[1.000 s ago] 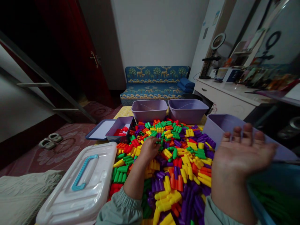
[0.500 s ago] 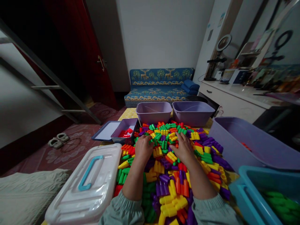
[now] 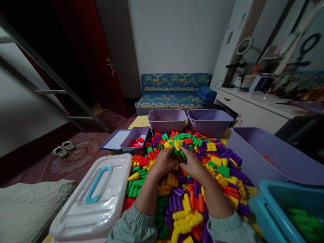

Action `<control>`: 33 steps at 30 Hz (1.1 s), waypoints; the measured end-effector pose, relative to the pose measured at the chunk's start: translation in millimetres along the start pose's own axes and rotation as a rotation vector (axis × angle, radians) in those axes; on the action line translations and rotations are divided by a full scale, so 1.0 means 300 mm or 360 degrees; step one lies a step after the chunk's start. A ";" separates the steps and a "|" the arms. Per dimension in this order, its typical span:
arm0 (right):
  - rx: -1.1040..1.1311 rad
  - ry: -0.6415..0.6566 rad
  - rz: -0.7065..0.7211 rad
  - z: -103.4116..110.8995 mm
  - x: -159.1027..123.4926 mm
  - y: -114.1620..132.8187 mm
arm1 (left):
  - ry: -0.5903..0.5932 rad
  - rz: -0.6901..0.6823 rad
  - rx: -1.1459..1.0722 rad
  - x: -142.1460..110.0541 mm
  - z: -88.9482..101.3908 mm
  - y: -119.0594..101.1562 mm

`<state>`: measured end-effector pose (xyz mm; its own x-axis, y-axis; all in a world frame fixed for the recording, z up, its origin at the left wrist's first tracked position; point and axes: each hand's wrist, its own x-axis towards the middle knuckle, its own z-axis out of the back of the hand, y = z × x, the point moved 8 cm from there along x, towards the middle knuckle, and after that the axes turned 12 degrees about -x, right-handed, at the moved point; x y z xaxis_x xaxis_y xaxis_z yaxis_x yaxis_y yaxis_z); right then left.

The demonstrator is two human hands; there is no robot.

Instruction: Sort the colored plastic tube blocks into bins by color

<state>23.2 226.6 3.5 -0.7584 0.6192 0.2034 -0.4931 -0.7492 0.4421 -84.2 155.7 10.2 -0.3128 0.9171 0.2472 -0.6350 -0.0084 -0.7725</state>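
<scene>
A heap of bullet-shaped plastic building blocks in red, orange, yellow, green and purple spreads before me; several are joined in rows. My left hand reaches into the heap's middle, cupped, with its fingers stretched toward the right. Facing it, my right hand has thumb and forefinger apart. Green and yellow blocks lie in the narrow gap between the hands, near the fingertips. Neither hand visibly grips a block, though some fingers are hidden behind the hands.
Two lilac bins stand behind the heap, a larger lilac bin at right. A teal bin holds green blocks. At left are a small box with red blocks and a white lid with a blue handle.
Both hands have come closer together over the middle of the heap, the left moving right and the right moving left. Blocks between and beside them have shifted.
</scene>
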 end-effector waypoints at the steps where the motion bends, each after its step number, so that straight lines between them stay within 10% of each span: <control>1: 0.0019 -0.0007 -0.0001 0.002 0.000 0.000 | -0.0023 0.0007 -0.0037 0.001 0.001 -0.001; 14: 0.0402 -0.0462 0.0101 0.105 -0.005 0.041 | -0.0117 -0.0106 -0.0301 0.002 0.041 -0.091; 21: 0.0438 -0.0651 -0.0218 0.154 -0.016 -0.045 | 0.0011 -0.0107 -0.0341 -0.015 0.061 -0.112; 33: -0.0264 0.0256 -0.0169 0.138 -0.073 -0.023 | 0.0422 0.0165 0.0233 -0.059 0.070 -0.060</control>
<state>60.8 228.0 32.2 -0.7501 0.6611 0.0158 -0.6269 -0.7185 0.3013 -82.2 131.0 32.0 -0.1986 0.9801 -0.0043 -0.7103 -0.1470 -0.6884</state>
